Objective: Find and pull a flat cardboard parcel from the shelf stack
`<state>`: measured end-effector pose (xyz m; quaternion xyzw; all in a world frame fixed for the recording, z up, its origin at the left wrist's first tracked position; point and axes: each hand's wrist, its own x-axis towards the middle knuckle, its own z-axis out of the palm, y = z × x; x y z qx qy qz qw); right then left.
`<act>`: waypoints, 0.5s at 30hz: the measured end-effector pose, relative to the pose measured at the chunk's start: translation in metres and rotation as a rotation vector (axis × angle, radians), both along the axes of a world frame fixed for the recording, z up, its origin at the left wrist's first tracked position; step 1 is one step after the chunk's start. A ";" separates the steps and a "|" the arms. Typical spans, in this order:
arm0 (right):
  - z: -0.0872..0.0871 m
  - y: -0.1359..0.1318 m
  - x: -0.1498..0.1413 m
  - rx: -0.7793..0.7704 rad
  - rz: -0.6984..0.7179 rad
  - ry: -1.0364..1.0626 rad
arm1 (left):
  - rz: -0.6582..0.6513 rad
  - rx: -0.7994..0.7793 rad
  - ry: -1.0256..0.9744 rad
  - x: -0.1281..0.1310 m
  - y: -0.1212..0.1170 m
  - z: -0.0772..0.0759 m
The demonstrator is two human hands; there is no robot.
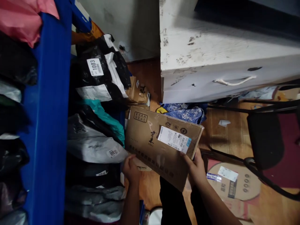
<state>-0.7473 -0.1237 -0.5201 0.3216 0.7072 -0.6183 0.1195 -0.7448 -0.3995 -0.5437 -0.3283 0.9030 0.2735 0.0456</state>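
Gripping flat cardboard box [160, 153] at its right short edge with right hand [195, 165], fingertip pressed on the printed face by the lower edge of white label [173, 139]. Cannot tell if left hand [131, 170] holds anything; curled narrow at the box's lower left side, just beside grey bag [93, 148]. Lying up and left from right hand, up and right from left hand; right clearly the holding side. Long axis running left to right, slanting lower toward the right end; printed face toward camera. Tight on the left: packed with bags beside blue upright [48, 118]. Just past the far long edge: blue patterned bag [187, 112], then white chest [201, 53]. More room to the right, over brown floor [219, 137], as far as chair [264, 140]
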 end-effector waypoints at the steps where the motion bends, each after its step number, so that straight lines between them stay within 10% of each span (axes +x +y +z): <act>1: -0.002 0.000 -0.001 -0.010 -0.012 -0.020 | -0.080 0.014 0.039 -0.021 0.002 0.001; 7: -0.012 0.001 -0.007 -0.001 -0.004 -0.040 | -0.537 -0.237 -0.010 -0.144 0.018 -0.041; 15: -0.034 0.007 -0.043 0.011 0.011 -0.047 | -0.505 -0.384 0.033 -0.162 0.027 -0.071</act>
